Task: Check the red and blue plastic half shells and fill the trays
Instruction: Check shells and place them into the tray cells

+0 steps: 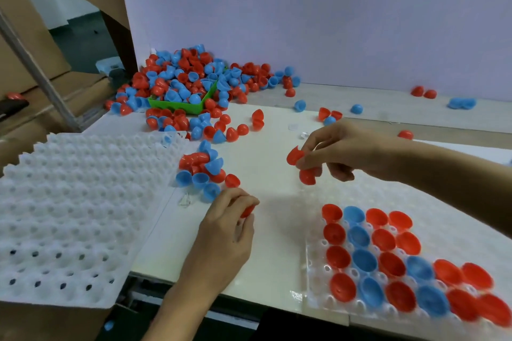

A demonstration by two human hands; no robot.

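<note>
A: Which red half shells [296, 155] are you holding?

B: My right hand [332, 147] is pinching two; my left hand [230, 219] is gripping one more [247, 211], beside the small pile [203, 171].

A: Turn each rim toward you, checking for cracks, before seating it cup-up.

B: The clear tray [315, 266] is sitting below my right hand, its left edge near the tabletop [271, 124] front; bare room is lying between my hands.

Person's body, head view: two hands and forearms only.
Left hand [225, 225] and right hand [336, 151] bare: no gloves, rings or watch seen. Both forearms uncovered up to frame edge; no sleeve visible. Nails short, unpainted.
</note>
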